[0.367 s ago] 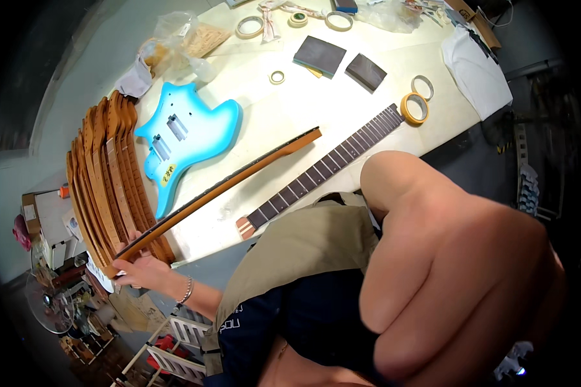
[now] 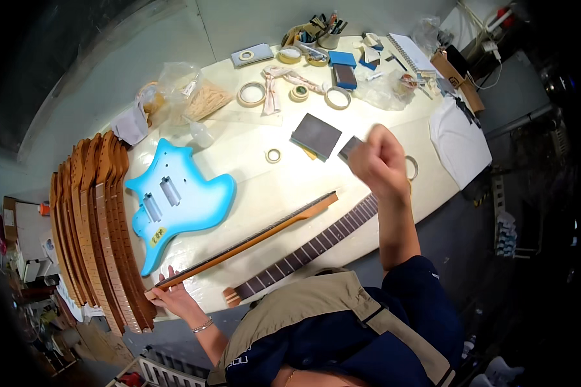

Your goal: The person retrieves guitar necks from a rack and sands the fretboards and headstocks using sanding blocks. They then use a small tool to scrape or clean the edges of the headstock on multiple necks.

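My left hand (image 2: 176, 300) grips a guitar neck (image 2: 245, 244) by its near left end, thumb on top and fingers spread underneath. The neck is edge-up, slanting across the table toward the far right. My right hand (image 2: 381, 161) hovers in a fist over the right side of the table, slightly blurred; anything inside it is hidden. Below it lies a second neck (image 2: 303, 253) with its dark fretted board facing up, partly covered by my forearm. A blue-and-white guitar body (image 2: 197, 205) rests flat beyond the held neck. Several brown necks (image 2: 87, 226) stand in a row at the left.
Two dark flat blocks (image 2: 316, 134) lie mid-table, one partly behind my right hand. Tape rolls (image 2: 251, 94), plastic bags (image 2: 384, 90) and a pen cup (image 2: 329, 40) sit toward the back. A white cloth (image 2: 457, 142) hangs over the right edge.
My right hand has moved from close in front of the camera out over the table, still in a fist. The view has tilted up, showing more of the back. My left hand keeps hold of the neck.
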### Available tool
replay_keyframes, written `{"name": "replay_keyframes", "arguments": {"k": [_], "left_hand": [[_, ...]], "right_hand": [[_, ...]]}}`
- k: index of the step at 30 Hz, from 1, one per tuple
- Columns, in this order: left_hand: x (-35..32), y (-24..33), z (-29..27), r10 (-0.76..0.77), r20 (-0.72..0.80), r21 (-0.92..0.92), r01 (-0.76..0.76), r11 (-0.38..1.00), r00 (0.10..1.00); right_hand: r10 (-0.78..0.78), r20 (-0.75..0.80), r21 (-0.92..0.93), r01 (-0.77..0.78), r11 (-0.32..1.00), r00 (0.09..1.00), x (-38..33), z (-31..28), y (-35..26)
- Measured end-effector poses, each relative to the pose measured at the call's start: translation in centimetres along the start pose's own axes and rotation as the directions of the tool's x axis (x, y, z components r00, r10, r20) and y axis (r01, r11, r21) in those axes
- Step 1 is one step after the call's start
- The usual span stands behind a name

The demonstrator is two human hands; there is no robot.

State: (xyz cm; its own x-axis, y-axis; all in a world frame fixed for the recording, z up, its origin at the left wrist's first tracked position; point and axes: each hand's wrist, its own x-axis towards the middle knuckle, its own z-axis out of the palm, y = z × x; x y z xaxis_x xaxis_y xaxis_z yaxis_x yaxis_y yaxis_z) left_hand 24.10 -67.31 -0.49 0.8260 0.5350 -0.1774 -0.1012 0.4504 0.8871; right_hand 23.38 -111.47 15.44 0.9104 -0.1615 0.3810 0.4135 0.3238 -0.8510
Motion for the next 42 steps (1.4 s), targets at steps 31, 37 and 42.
{"name": "replay_keyframes", "arguments": {"k": [31,37,42], "left_hand": [[3.1,-10.6,-4.0,-0.052,-0.331,0.584,0.248,0.773,0.942],[2.1,-10.2,0.0,-0.024,-0.495,0.496,0.305,0.813,0.869],[2.5,-10.5,-2.8,0.026,-0.476,0.575,0.288,0.765,0.879]], "right_hand": [[-0.176,-0.244,-0.839,-0.299,-0.456,0.954,36.1,-26.1,22.1],[0.035,-0.405,-0.607,-0.24,-0.758,0.913,41.9,-25.2,23.5],[0.051,-0.424,-0.604,-0.24,-0.76,0.904,43.0,-28.4,26.0]]}}
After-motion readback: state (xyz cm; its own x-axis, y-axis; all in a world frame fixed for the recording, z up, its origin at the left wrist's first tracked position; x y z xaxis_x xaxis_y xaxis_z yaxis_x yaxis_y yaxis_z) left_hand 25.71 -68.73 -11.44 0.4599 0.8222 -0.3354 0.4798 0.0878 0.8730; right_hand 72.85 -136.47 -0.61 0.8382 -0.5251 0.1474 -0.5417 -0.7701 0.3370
